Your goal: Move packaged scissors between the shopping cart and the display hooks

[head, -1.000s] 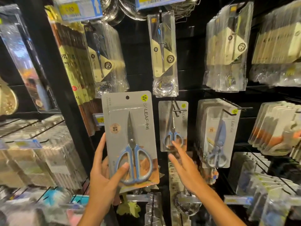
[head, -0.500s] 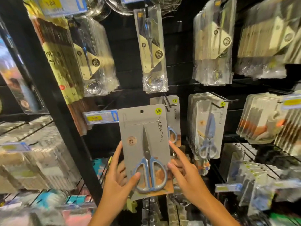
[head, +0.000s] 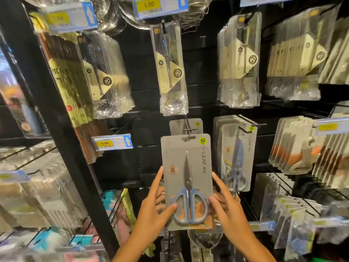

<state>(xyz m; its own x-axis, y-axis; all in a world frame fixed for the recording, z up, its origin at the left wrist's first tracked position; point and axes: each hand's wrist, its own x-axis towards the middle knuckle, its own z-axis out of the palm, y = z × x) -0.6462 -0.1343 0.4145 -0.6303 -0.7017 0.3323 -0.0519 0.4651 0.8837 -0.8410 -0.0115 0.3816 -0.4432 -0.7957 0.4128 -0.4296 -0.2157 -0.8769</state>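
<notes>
While scissors pack (head: 186, 178) sits at display hook (head: 189, 130), hanging step looks nearly done; hole at hook tip, whether threaded unclear. Left: slide pack back against pack behind (head: 186, 125), let go. Pack upright between both hands. Left hand (head: 153, 210) grips left edge, thumb across front near blue handles. Right hand (head: 225, 205) grips right edge, fingers curled behind card. Cart out of view.

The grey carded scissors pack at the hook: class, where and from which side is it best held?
Grip the scissors pack by its lower side edges, one hand from each side, as the left hand and right hand do: the flat upright card leaves its top hole free for the hook.
</notes>
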